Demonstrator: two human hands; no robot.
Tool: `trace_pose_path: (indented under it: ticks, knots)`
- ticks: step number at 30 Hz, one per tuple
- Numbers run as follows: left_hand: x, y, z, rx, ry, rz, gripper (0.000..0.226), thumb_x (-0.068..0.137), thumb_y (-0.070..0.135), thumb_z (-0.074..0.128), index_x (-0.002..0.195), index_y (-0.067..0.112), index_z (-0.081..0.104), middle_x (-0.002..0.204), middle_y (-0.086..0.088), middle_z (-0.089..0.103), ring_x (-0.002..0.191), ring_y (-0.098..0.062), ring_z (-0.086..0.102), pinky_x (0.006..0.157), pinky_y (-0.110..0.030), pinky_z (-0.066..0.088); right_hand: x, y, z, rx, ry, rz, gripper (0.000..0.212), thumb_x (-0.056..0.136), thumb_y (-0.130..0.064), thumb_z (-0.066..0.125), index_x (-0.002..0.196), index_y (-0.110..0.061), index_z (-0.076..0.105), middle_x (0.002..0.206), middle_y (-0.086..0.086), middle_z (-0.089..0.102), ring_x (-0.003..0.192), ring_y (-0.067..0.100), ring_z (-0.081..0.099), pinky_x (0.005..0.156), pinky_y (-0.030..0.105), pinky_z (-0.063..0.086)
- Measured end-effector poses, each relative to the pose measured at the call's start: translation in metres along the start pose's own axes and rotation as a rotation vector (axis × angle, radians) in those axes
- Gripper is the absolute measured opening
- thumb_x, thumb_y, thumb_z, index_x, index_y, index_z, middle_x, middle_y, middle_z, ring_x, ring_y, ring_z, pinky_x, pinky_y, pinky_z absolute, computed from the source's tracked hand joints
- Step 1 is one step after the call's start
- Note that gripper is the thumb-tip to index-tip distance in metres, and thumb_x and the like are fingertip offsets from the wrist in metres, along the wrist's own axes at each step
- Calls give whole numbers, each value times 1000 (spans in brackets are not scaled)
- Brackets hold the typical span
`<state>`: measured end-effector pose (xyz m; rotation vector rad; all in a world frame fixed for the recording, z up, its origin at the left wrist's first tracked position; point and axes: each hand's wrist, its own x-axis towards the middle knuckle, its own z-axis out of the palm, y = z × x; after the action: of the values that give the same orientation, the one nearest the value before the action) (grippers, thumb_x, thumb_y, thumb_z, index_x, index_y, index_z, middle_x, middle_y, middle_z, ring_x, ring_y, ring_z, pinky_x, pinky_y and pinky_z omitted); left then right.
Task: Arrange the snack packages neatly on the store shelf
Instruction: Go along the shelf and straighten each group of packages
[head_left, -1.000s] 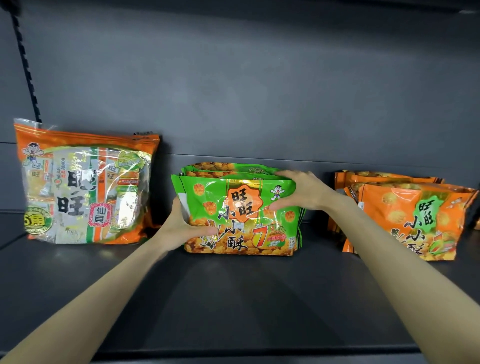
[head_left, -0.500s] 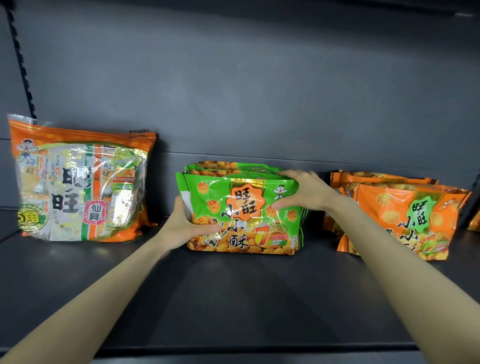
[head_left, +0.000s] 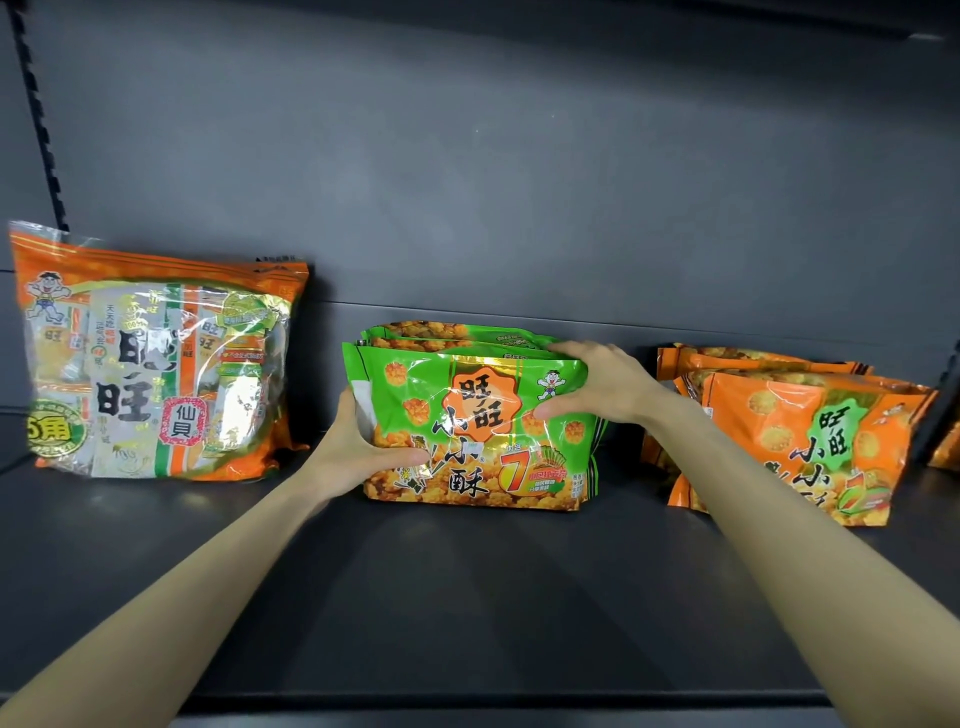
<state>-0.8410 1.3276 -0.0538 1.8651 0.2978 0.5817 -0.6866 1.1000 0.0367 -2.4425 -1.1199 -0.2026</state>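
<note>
A stack of green snack bags (head_left: 467, 415) stands upright in the middle of the dark shelf (head_left: 467, 597). My left hand (head_left: 358, 452) grips the stack's lower left edge, thumb across the front bag. My right hand (head_left: 597, 384) holds the upper right corner, fingers over the top of the bags and thumb on the front. A large orange and clear rice-cracker bag (head_left: 156, 364) leans against the back wall at the left. Orange snack bags (head_left: 810, 436) stand in a row at the right, partly hidden behind my right forearm.
The shelf's back panel (head_left: 519, 182) is plain dark grey. A slotted upright (head_left: 41, 130) runs up at the far left. The shelf's front lip (head_left: 467, 701) crosses the bottom. Another orange bag's edge (head_left: 945, 447) shows at the far right.
Both hands keep the same hold on the green stack. The bags stay in the same places on the shelf, with only a slight shift of the view.
</note>
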Motion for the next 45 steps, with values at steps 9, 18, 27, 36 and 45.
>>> trace_pose_path:
  ticks: [9, 18, 27, 36, 45]
  knots:
    - [0, -1, -4, 23, -5, -15, 100, 61, 11, 85, 138, 16, 21, 106, 18, 54, 91, 2, 57, 68, -16, 50, 0, -2, 0, 19, -8, 1, 91, 64, -48, 80, 141, -19, 40, 128, 1, 61, 115, 22, 58, 101, 41, 44]
    - [-4, 7, -14, 257, -11, -108, 111, 63, 34, 85, 146, 12, 15, 127, 5, 51, 118, -17, 51, 96, -31, 42, -1, -5, -3, -233, -7, 86, 95, 65, -63, 71, 145, -30, 31, 148, 3, 39, 140, 35, 19, 112, 60, -1]
    - [-40, 17, -30, 823, 55, -81, 61, 80, 58, 60, 117, 9, 56, 121, -9, 59, 108, -26, 56, 88, -37, 47, -23, -16, -23, -221, -5, 56, 89, 70, -43, 77, 144, -19, 34, 146, 12, 36, 136, 33, 26, 110, 47, 30]
    - [-60, 84, 2, 936, 44, 225, 44, 85, 50, 60, 116, 18, 59, 106, 0, 69, 101, -23, 64, 88, -38, 51, -73, -4, -67, -263, 72, 46, 63, 77, -37, 74, 131, -12, 52, 132, 11, 56, 122, 29, 48, 98, 38, 43]
    - [-77, 170, 107, 969, -12, 465, 59, 83, 51, 61, 131, 20, 49, 125, -4, 63, 117, -28, 56, 95, -38, 46, -165, 53, -136, -317, 132, 157, 62, 80, -39, 70, 134, -19, 48, 137, 8, 51, 124, 29, 47, 99, 45, 44]
